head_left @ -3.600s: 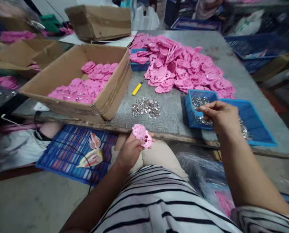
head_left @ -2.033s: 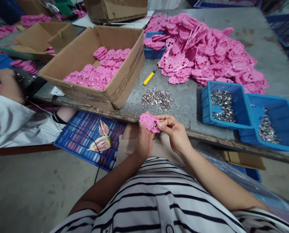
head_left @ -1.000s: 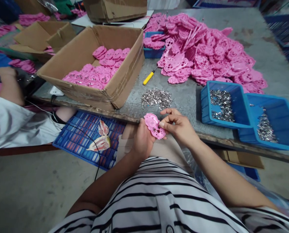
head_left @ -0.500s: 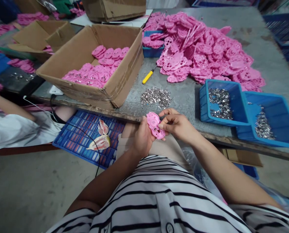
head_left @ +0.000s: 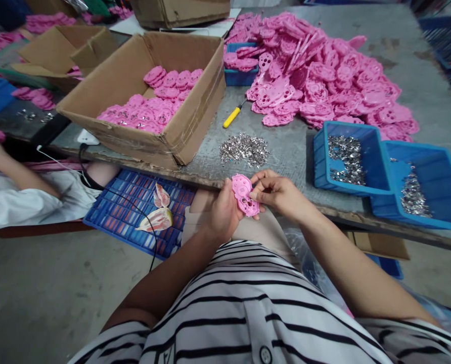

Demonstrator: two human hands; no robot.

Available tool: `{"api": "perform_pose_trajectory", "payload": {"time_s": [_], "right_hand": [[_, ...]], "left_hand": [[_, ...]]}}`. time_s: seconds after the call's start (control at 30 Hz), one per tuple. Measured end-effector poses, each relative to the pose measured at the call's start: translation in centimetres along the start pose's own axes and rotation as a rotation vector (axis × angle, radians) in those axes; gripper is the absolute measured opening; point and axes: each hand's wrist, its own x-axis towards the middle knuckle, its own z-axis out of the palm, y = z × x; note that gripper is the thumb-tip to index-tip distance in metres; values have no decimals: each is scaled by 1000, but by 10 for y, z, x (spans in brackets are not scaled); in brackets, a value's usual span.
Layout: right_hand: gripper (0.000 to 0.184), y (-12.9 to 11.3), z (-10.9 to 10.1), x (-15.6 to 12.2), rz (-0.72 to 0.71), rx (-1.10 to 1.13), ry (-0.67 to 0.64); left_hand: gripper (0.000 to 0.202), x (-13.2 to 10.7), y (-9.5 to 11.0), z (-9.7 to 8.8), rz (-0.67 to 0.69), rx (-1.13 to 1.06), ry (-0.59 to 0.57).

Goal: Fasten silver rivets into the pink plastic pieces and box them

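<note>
My left hand (head_left: 223, 215) is closed on a pink plastic part (head_left: 243, 193) with round holes, held above my lap at the table's front edge. My right hand (head_left: 280, 194) pinches its fingertips together against the part's right side; whatever small piece sits in the pinch is hidden. A loose heap of small silver metal pieces (head_left: 244, 148) lies on the table just beyond my hands. Two blue trays (head_left: 362, 182) holding more silver pieces stand to the right.
A cardboard box (head_left: 195, 126) of pink parts stands at the left. A large pile of pink parts (head_left: 324, 86) covers the far table, with a yellow-handled tool (head_left: 231, 117) before it. A blue crate (head_left: 127, 212) lies on the floor. Another person's arm (head_left: 5, 162) is at far left.
My right hand came from the blue tray to the pink part and now pinches at it. The part has tilted more upright in my left hand.
</note>
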Motion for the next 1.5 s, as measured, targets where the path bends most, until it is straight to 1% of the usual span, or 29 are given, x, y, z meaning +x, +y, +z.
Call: {"api": "perform_pose_trajectory", "payload": {"time_s": [0.1, 0.17, 0.4, 0.53, 0.63, 0.73, 0.83, 0.87, 0.9, 0.97, 1.07, 1.17, 1.23, 1.37, 1.5], "right_hand": [[30, 0, 2, 0, 31, 31, -1], [31, 1, 2, 0, 28, 35, 2], [19, 4, -1, 1, 6, -16, -7], [19, 8, -4, 2, -48, -68, -14], [17, 11, -2, 3, -76, -86, 14], [24, 16, 3, 3, -55, -10, 50], [38, 22, 9, 2, 57, 152, -19], [40, 24, 10, 2, 71, 174, -35], [39, 26, 11, 2, 56, 164, -25], [33, 27, 11, 0, -41, 87, 72], [16, 24, 10, -2, -200, -72, 221], [7, 19, 11, -7, -280, -212, 256], [7, 18, 13, -9, -296, -252, 258], [9, 20, 19, -12, -293, -250, 295], [9, 22, 22, -12, -265, -226, 326]], "left_hand": [[61, 1, -1, -1, 9, -5, 2], [60, 2, -2, -1, 11, -13, 1], [57, 2, 2, 2, -51, -88, -15], [57, 3, 4, 3, -74, -141, -27], [55, 3, 5, 5, -74, -154, 2], [54, 3, 4, 6, -64, -153, 55], [54, 3, 1, 6, -52, -155, 89], [55, 3, 0, 5, -45, -157, 95], [56, 3, -1, 5, -35, -160, 100], [56, 3, -2, 5, -6, -173, 117], [52, 3, -3, 5, 37, -208, 151], [52, 5, -7, 4, 110, -213, 150], [53, 6, -12, 1, 183, -169, 135], [52, 9, -26, -10, 336, -6, 97], [61, 8, -38, -22, 506, 158, 38]]}}
